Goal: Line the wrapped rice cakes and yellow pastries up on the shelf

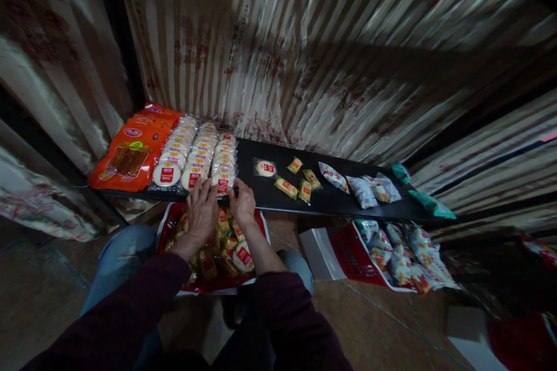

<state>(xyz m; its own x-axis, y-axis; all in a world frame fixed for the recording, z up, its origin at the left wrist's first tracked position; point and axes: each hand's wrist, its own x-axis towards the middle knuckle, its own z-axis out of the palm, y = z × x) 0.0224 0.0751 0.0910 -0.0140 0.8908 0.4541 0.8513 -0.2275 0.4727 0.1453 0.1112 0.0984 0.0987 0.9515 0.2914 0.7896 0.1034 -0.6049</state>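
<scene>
Packaged rice crackers (199, 153) with red labels stand in three overlapping rows on the narrow black shelf (261, 194). At the front end of the right-hand row, my left hand (202, 211) and my right hand (243, 204) hold a rice cracker packet (223, 182) between them from its two sides. My left fingertips also lie close to the front of the middle row. Beneath my forearms is a red basket (164, 225) of small yellow-wrapped snacks (208, 264) and another round cracker packet (242, 256).
Orange snack bags (128, 153) lie at the shelf's left end. Rightward are a single cracker packet (265, 168), several yellow snacks (286, 187), white bags (362, 192) and green bags (430, 204). A second red basket (352, 252) stands below, before striped curtains (261, 40).
</scene>
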